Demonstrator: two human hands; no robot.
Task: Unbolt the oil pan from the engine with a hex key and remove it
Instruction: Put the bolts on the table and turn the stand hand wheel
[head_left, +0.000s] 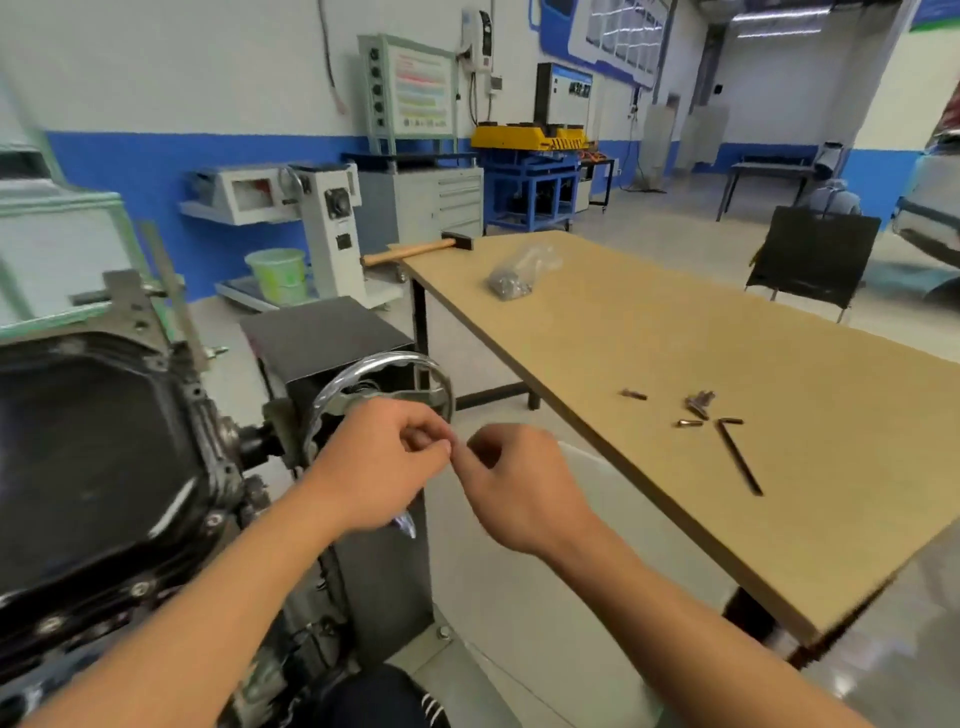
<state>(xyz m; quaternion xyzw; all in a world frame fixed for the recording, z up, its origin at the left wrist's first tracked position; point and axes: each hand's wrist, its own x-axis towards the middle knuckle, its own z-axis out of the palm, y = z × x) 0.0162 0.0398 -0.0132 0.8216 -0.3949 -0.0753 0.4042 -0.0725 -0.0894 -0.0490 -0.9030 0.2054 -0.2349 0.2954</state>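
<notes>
The black oil pan (88, 467) sits on the engine (228, 467) at the left, with bolts still showing along its near flange (140, 588). My left hand (384, 467) and my right hand (519, 488) meet fingertip to fingertip in front of the stand's chrome handwheel (374, 371). The left thumb and fingers pinch something small, seemingly a bolt, too blurred to make out. The right hand's fingers curl toward that pinch; what they hold is hidden. The hex key (740, 457) lies on the wooden table (779, 338) beside several loose bolts (688, 410).
A hammer (415, 250) and a plastic bag of parts (519, 273) lie at the table's far end. The engine stand's dark box (332, 338) stands between engine and table. Workshop machines, a green bucket (278, 273) and a black chair (810, 260) are farther off.
</notes>
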